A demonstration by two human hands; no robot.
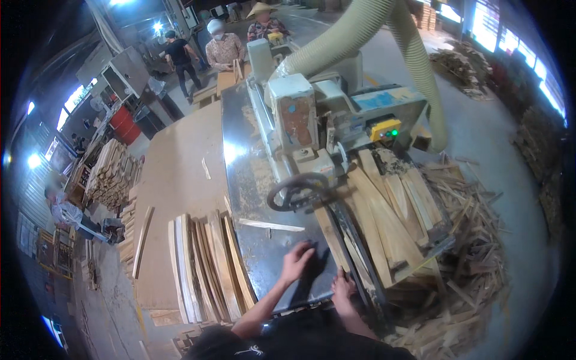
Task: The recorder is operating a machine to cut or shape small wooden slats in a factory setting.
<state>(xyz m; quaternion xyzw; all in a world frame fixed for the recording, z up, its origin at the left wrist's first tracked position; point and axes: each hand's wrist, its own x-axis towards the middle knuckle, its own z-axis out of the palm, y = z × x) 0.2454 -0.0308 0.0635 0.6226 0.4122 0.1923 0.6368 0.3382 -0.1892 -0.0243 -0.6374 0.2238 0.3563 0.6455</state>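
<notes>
We see the left grip (296,262) over the dark metal counter (264,255) of a woodworking machine (292,108), its fingers loosely bent and spread a little from the thumb. Whether it touches the metal, we cannot tell. The right grip (343,287) is at the near end of a wooden strip (330,236), with the thumb towards that end; we cannot tell whether its fingers are pinching the wood or only resting against it. The strip lies lengthwise along the counter's right side, its far end close to a dark handwheel (297,192).

Between the left grip and the handwheel we find a thin, pale offcut (272,225) lying crosswise on the metal. To the left, a tan counter (180,156) carries a row of narrow strips (207,264) side by side, with a lone strip (142,240) further left. To the right, several boards (384,225) lie overlapping beside the machine, and a heap of scraps (474,240) spreads over the floor.

A ribbed hose (345,36) arches above, and a yellow control box (385,129) (we notice its green light is lit) sits on the machine's right side. Beyond, we see a person in a white head covering (225,49) next to another in a wide straw hat (266,24).
</notes>
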